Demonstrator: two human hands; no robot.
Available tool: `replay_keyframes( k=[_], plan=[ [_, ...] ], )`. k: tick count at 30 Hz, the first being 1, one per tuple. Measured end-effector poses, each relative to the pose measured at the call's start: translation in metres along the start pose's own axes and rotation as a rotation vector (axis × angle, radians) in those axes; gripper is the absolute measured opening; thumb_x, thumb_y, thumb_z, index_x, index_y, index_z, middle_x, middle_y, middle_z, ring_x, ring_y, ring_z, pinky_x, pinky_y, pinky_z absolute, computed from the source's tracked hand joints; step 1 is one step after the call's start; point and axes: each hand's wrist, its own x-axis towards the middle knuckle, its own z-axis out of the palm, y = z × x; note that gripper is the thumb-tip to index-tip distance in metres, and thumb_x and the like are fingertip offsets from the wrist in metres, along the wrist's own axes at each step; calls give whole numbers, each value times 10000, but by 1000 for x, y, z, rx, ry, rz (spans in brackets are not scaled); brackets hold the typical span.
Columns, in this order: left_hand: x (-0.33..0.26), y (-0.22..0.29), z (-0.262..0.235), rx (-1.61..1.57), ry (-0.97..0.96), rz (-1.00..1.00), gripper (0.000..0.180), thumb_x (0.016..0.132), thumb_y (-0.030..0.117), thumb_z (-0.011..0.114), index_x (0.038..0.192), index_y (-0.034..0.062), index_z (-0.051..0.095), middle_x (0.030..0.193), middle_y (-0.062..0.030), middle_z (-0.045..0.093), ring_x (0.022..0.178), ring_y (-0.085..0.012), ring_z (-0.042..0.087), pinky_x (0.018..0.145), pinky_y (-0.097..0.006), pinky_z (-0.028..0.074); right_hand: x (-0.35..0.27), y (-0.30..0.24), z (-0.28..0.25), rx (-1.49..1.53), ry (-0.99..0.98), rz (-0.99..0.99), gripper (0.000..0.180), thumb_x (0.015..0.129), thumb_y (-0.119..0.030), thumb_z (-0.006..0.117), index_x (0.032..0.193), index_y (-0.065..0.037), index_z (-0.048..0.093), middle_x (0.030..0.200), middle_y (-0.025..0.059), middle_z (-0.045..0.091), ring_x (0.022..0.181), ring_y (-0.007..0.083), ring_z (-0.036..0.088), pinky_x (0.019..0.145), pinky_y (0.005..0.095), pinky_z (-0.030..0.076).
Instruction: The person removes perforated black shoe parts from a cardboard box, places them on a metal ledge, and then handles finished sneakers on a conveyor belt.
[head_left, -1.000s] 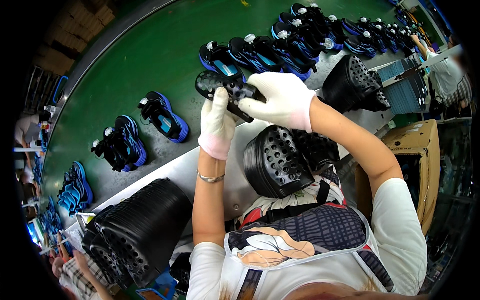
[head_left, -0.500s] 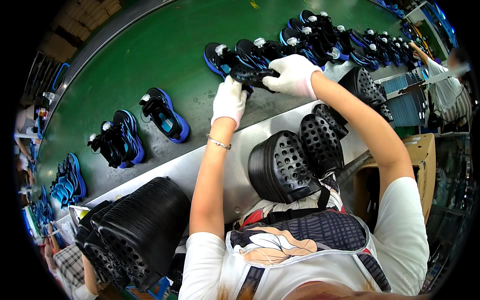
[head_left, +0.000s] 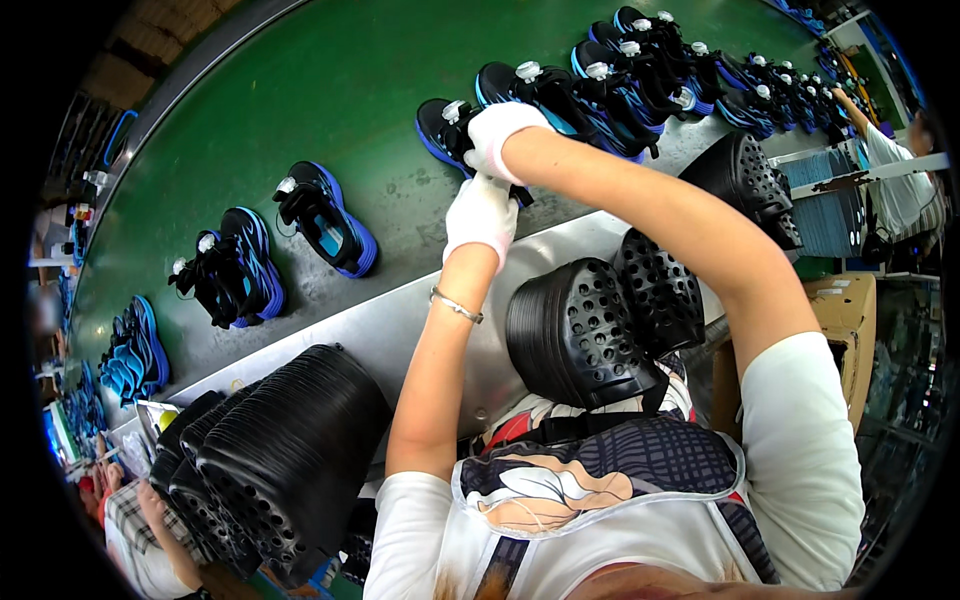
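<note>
Both my hands wear white gloves and meet over a black sneaker with a blue-purple sole [head_left: 438, 128] on the green table. My left hand [head_left: 482, 218] is closed at the heel end of this sneaker. My right hand [head_left: 503, 138] has its fingers curled down over the shoe's opening, closed on a black perforated plastic shoe insert that my gloves now mostly hide. A clear plastic piece [head_left: 455, 111] sits on the front of the sneaker, beside my right hand.
Stacks of black perforated inserts stand on the metal ledge, left [head_left: 300, 440] and right [head_left: 575, 330]. Several sneakers [head_left: 545, 95] line the table to the right; others [head_left: 328, 225] stand left. A cardboard box [head_left: 845, 345] and a co-worker [head_left: 895, 170] are at right.
My right hand has moved left and down onto the sneaker, and the insert, visible between my hands before, is now mostly hidden. My left hand has shifted slightly right and down.
</note>
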Motion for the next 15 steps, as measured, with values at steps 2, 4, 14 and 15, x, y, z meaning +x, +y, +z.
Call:
replay_keyframes(
  k=[2, 4, 14, 15],
  plan=[
    [11, 3, -8, 20, -216, -130, 338, 818, 309, 641, 1066, 83, 679, 1123, -180, 644, 1037, -369, 600, 890, -421, 491, 7, 1, 14, 14, 27, 12, 327, 877, -291, 582, 1008, -23, 714, 1015, 200, 688, 969, 342, 663, 862, 409, 526],
    [15, 9, -22, 19, -324, -179, 387, 807, 392, 664, 1072, 112, 696, 1072, -189, 668, 1010, -375, 619, 875, -406, 507, 10, 1, 15, 37, -4, 15, 313, 876, -275, 585, 1010, -23, 714, 1017, 201, 688, 973, 342, 663, 861, 407, 527],
    [17, 10, -14, 190, -357, -276, 397, 830, 368, 625, 1106, 87, 674, 1107, -168, 668, 1007, -341, 638, 854, -388, 516, 41, -11, 30, 84, 22, 17, 247, 788, -56, 669, 1032, -30, 695, 1075, 150, 701, 962, 305, 688, 784, 404, 573],
    [19, 15, -14, 222, -349, -274, 396, 836, 371, 611, 1110, 92, 673, 1109, -167, 668, 1004, -341, 639, 855, -391, 517, 40, -12, 29, 96, 4, 49, 248, 832, -98, 627, 1065, -35, 685, 1092, 147, 696, 975, 311, 683, 801, 412, 565]
  ],
)
